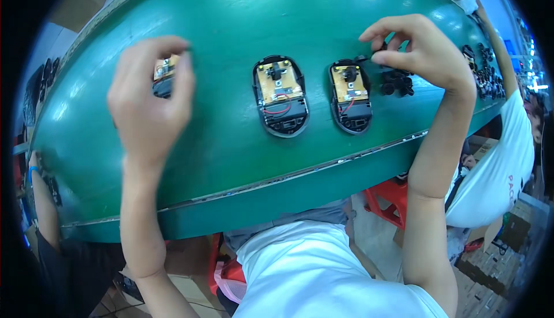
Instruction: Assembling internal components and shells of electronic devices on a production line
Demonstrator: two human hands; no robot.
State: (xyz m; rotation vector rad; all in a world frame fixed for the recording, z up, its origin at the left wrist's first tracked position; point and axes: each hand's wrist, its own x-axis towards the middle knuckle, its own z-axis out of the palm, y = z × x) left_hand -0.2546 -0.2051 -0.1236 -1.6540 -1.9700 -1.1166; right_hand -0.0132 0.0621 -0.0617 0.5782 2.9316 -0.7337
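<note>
My left hand (151, 101) is curled over an opened computer mouse (163, 89), which shows partly through the gap between thumb and forefinger. Those two fingertips nearly meet past its far edge; a dark speck shows there, too small to name. At the right, my right hand (424, 52) has its thumb and bent fingers closed about a small black part (382, 48), with the forefinger stretched out. Below this hand lies a pile of small black wheel-like parts (397, 82). Two more opened mice, one in the middle (281, 110) and one right of it (352, 107), show tan circuit boards, black wheels and red wires.
The green table (231, 162) has a raised front edge. On the right, a person in a white shirt (496, 168) reaches over more black parts (487, 75). Another person's arm (45, 202) rests at the left edge. A red stool (386, 199) stands below.
</note>
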